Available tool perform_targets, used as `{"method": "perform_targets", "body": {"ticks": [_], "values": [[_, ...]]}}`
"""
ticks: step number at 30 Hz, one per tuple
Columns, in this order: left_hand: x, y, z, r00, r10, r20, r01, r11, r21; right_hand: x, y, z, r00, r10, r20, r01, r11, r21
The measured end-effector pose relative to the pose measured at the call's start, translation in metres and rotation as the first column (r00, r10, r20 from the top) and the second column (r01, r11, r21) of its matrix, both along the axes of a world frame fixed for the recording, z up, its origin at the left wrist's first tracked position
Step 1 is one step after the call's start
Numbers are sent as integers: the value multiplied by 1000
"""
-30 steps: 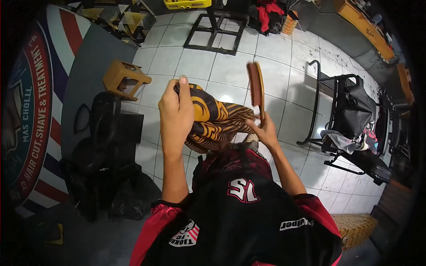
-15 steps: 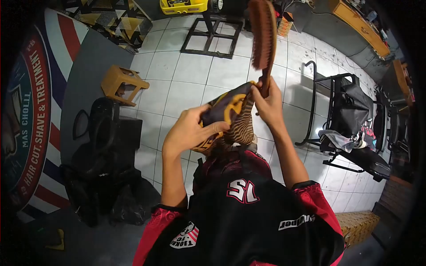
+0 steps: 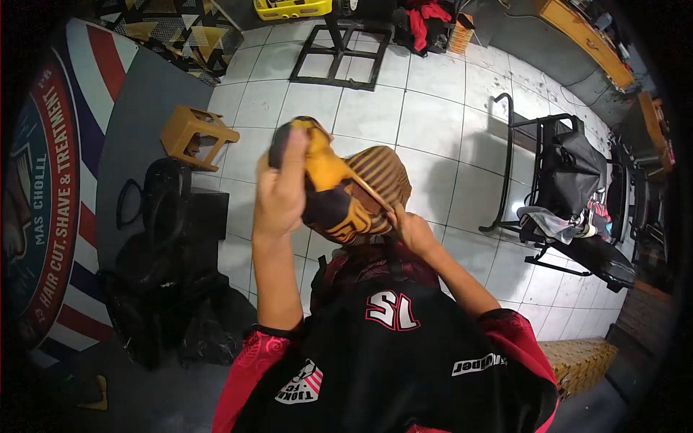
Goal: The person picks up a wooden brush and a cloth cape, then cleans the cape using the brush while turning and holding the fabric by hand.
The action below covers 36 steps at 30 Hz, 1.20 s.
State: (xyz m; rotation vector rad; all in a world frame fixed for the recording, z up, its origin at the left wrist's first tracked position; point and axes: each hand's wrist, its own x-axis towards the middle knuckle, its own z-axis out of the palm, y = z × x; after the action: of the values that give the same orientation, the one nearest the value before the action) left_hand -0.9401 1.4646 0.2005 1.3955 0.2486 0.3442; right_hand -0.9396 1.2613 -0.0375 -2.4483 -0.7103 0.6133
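Observation:
My left hand [image 3: 283, 189] is wrapped round the left side of a black, yellow and striped cloth [image 3: 328, 173], its thumb pointing up. The cloth bulges out in front of my body. With its fingers pressed together, my right hand [image 3: 413, 229] grips the handle end of a wooden brush [image 3: 372, 192]. The brush slants up and left across the cloth, seen nearly edge-on, and folds of cloth partly hide its bristles.
A brown plastic stool [image 3: 196, 137] stands on the tiles at the left, above black chairs [image 3: 162, 216]. A black metal frame [image 3: 343, 56] lies ahead. At the right is a black reclining chair [image 3: 574, 169] with cloths on it.
The brush has come down from upright above the cloth to slant across it. My left hand has risen with its part of the cloth, and my right hand has moved lower and left.

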Motion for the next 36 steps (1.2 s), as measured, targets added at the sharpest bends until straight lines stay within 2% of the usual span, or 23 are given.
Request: {"method": "perform_targets", "body": {"ticks": [2,4,5,6,7,9,11,13,15,17,18,20,21,23,24,25,27,29,30,32,34,35,36], "values": [[-5,7,7,984,137,114,-127,988,-88,-12,-36,-68,997,-32,-75,8,953,-302],[-14,13,18,960,236,149,-206,959,-195,-20,-82,-129,965,-29,-261,-110,858,-502],[-18,18,21,951,266,160,-233,952,-200,-25,-101,-161,916,-132,-378,-120,810,-574],[-19,23,23,950,268,158,-236,952,-196,-24,-109,-145,921,-168,-353,-103,767,-634],[-19,27,24,960,270,80,-250,949,-193,-40,-120,-158,986,-164,25,162,914,-371],[-17,28,21,963,268,-7,-264,944,-196,-16,-121,-162,943,-240,-230,110,878,-465],[-9,24,11,969,208,-133,-229,960,-162,1,-103,-144,910,-411,-60,390,896,-213],[-4,10,10,972,186,-142,-211,959,-190,20,-62,-71,854,-492,-169,520,804,288],[2,-1,7,966,222,-132,-240,960,-143,25,-19,23,865,-372,-336,501,658,562],[7,-3,5,975,184,-126,-203,966,-160,13,10,96,904,-254,-345,426,621,658],[10,-3,5,970,225,-95,-237,960,-147,7,19,93,956,-202,-215,295,654,697],[14,-2,6,950,311,-27,-312,942,-124,-6,28,99,996,-91,-27,84,725,684],[14,4,8,948,318,-23,-318,940,-124,-8,28,89,996,-84,-23,77,724,685],[10,19,13,931,362,40,-351,920,-173,-12,22,33,985,39,-166,58,838,542],[10,19,21,871,485,85,-471,871,-141,-12,12,-6,987,63,-148,-18,957,291],[8,25,26,865,494,91,-480,866,-142,-11,-5,-47,987,92,-134,-91,996,16],[-2,40,33,852,505,134,-476,856,-199,-9,-49,-99,953,71,-293,-173,926,-336],[-4,40,42,850,512,125,-483,851,-205,-10,-86,-140,955,75,-286,-205,864,-460],[-5,42,41,850,518,95,-492,846,-205,-7,-94,-154,954,81,-287,-211,863,-458],[-7,49,31,870,491,45,-481,865,-141,-3,-106,-171,963,-57,-263,-68,893,-444],[-4,45,21,881,472,20,-458,863,-214,9,-89,-140,992,-88,-90,63,965,-255],[-1,40,18,892,451,0,-433,856,-282,14,-68,-115,961,-273,-50,270,961,-66],[4,33,16,855,518,-1,-502,829,-248,17,-43,-83,890,-453,-49,455,881,129]]}}
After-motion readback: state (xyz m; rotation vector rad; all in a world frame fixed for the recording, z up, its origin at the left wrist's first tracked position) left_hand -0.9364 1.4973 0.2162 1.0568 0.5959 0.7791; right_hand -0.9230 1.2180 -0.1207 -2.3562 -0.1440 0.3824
